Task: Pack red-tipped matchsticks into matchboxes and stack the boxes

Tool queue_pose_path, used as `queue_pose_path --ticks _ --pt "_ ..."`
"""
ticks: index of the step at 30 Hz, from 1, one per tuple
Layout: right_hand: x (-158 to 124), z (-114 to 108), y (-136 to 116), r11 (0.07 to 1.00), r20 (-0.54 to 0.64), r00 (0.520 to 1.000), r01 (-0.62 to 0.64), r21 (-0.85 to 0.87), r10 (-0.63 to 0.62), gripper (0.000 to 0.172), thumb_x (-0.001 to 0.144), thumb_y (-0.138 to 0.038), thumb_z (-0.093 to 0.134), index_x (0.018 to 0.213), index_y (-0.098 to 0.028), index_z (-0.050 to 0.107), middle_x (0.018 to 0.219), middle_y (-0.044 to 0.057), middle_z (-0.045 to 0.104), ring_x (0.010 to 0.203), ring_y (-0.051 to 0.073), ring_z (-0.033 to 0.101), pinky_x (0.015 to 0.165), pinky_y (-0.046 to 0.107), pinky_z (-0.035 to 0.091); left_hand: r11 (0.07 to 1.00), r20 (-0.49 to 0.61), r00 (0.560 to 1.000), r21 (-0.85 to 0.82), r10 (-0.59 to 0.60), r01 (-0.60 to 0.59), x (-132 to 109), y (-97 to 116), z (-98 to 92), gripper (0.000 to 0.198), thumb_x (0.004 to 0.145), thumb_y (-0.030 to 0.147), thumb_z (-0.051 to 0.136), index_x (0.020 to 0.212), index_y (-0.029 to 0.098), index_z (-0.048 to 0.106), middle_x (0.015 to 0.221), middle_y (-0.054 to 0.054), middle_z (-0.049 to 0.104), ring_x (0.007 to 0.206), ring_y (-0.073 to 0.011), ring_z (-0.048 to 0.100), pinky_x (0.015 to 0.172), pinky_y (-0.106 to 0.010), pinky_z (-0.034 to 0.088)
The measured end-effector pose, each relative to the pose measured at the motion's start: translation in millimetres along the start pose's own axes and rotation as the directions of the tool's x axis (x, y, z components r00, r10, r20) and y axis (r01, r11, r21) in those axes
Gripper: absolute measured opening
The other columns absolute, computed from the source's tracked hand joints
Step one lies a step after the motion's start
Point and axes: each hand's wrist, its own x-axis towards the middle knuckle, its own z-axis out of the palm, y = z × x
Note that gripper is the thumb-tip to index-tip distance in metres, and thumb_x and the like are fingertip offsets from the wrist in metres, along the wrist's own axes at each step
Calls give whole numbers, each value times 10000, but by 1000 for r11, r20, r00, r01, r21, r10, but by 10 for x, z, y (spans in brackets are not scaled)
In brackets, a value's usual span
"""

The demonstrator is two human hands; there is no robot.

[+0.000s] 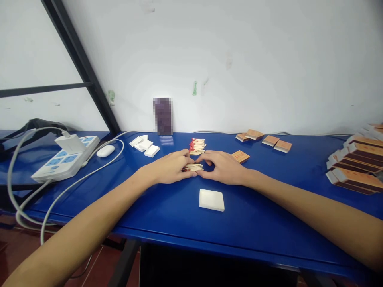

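Note:
Between my two hands lies a bundle of matches [193,167] on the blue table. My left hand [173,166] curls its fingers and thumb around the bundle's left end. At the right end my right hand [223,167] does the same, and the fingertips of both hands nearly meet. Just behind them is a loose pile of red-headed matches [198,146]. A white matchbox tray [212,200] rests in front of my hands. Close behind my right hand sits an orange-brown matchbox sleeve [241,156].
More matchbox sleeves [254,134] lie at the back right, with stacked matchboxes [356,159] at the far right. Several white trays [145,144] are at the back left. A power strip [67,157], cables and a white case [105,151] occupy the left side of the table [167,215].

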Motion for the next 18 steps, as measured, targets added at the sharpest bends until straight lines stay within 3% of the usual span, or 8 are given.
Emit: queue_pose_path --ticks 8,12,18 --pt "-31 45 15 993 -38 994 103 -57 -106 262 911 -416 576 1001 -203 699 958 75 654 944 237 580 802 371 402 999 -25 999 -29 26 -26 24 26 15 250 984 303 495 1017 144 685 938 -66 558 841 -178 554 766 -295 425" --pt "-32 43 12 984 -33 988 146 -97 -150 255 931 -396 560 940 -185 704 886 61 647 883 224 588 846 413 355 998 -92 995 -35 44 -47 40 50 23 223 956 296 557 1048 137 683 910 -61 610 779 -165 574 731 -289 435" --pt "-43 21 -22 983 -78 980 183 10 -182 196 903 -341 600 1009 -181 644 995 79 675 942 223 612 839 374 425 999 -98 994 -16 47 -49 32 52 16 194 948 268 560 996 139 697 893 -57 634 771 -164 589 732 -294 444"
